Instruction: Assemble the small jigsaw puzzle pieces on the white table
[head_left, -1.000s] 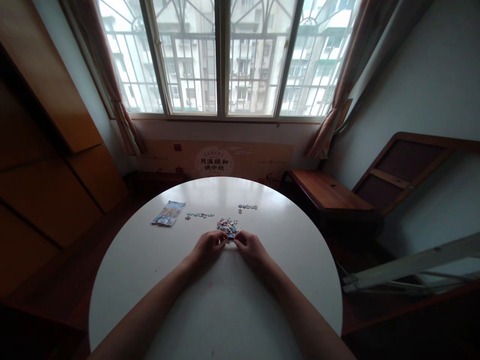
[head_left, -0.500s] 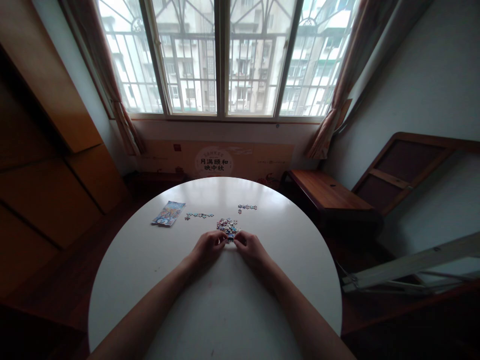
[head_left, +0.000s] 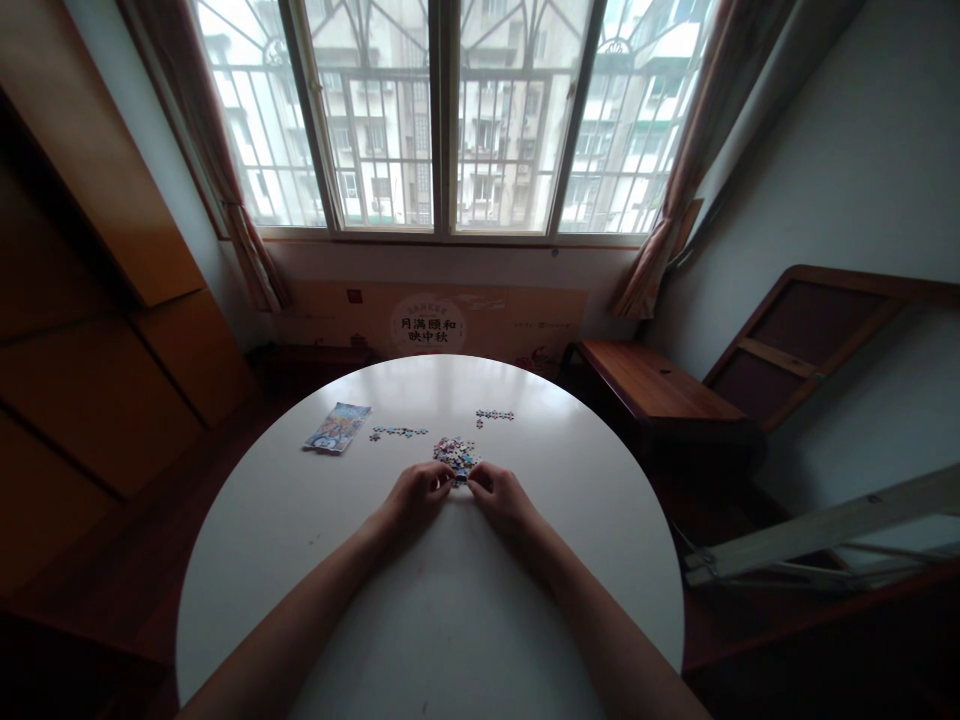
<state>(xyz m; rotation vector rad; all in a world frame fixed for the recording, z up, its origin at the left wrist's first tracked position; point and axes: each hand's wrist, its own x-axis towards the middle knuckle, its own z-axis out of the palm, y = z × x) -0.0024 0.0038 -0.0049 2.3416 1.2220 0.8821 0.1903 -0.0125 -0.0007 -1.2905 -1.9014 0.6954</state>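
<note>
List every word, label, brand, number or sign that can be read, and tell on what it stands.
"月满颐和": panel below the window.
"映中秋": same panel, under that line.
Panel's small print and red square: too small or blurred.
Picture, puzzle pieces: nothing readable.

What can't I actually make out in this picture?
All in the head view:
Small dark item between the left hand and right hand: too small to identify.
Both palms: hidden by the backs of the hands.
Puzzle pile: lower pieces buried under others.
Colourful sheet: details too small.
Table: near edge cut off by the picture's bottom.
</note>
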